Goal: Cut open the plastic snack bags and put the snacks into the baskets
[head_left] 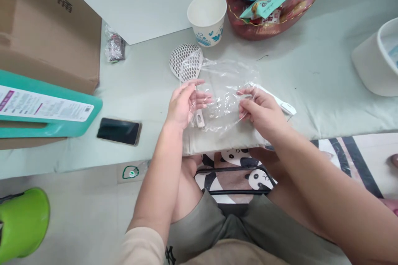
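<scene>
A thin, crumpled clear plastic bag (226,78) lies spread on the table between my hands. My left hand (186,101) is at its left side, fingers stretched out and apart against the plastic. At the right side, my right hand (259,109) pinches the plastic bag between thumb and fingers. A white perforated scoop (183,60) lies at the bag's upper left, its head partly under the plastic; a white handle end (199,118) shows beside my left fingers. Behind my right hand lies a slim white plastic piece (284,105), partly hidden by that hand.
A paper cup (207,18) and a red bowl (258,31) of wrapped snacks stand at the back. A phone (119,131), a green jug (62,103) and a cardboard box (62,37) are left. A white tub (373,58) stands right. The table's front edge is near my knees.
</scene>
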Available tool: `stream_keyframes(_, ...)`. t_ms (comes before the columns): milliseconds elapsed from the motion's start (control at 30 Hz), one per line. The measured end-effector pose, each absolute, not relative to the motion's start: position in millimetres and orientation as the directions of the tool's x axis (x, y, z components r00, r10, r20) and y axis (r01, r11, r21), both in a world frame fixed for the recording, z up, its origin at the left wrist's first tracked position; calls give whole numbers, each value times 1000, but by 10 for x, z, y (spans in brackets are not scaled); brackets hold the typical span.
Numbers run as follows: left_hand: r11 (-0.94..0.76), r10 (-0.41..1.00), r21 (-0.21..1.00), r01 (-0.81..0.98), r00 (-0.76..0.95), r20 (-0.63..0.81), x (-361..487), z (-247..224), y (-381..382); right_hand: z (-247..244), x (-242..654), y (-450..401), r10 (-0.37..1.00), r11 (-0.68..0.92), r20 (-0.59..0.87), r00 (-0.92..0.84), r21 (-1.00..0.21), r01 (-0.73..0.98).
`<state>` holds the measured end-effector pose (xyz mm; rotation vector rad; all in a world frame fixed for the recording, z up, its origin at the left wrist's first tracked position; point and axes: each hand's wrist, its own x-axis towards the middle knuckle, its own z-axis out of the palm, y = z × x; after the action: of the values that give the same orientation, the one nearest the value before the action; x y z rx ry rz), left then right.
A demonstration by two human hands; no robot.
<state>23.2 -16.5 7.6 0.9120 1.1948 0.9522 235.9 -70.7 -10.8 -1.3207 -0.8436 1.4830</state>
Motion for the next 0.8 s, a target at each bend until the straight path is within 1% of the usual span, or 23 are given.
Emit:
stream_keyframes(133, 342, 939, 935, -97, 72, -336, 229, 127, -156, -112, 2373, -672, 928, -260, -316, 197, -929, -263)
stream_keyframes(300, 364, 931, 929, -64, 67, -360, 174, 138, -137, -176, 2422, -626, 924, -102, -189, 333, -960, -261)
stream_keyframes(367, 379, 923, 923, -62, 94, -372, 162, 130, -139, -190, 2431, -617, 928, -64, -154, 339, -963, -263)
stream_keyframes(433, 390, 917, 918, -75, 117, -381, 164, 125, -144, -194, 2433, -614, 937, -62, -147, 317, -963, -263)
stream_keyframes(500, 392, 917, 914, -105, 129, -379, 173, 125, -146, -191, 2433, -621, 947, -124, -188, 260, -962, -243)
stream_keyframes(600, 381, 923, 912, -151, 120, -366, 173, 134, -134, -179, 2435, -645, 949, -256, -280, 147, -953, -162)
stream_keyframes(633, 377, 925, 913, -154, 113, -363, 165, 137, -127, -174, 2437, -654, 949, -271, -289, 129, -952, -141)
stream_keyframes(700, 371, 928, 918, -139, 100, -360, 139, 138, -113, -166, 2443, -663, 955, -243, -262, 139, -959, -145)
stream_keyframes(800, 365, 930, 925, -103, 98, -355, 98, 133, -102, -155, 2449, -655, 957, -159, -208, 203, -959, -235)
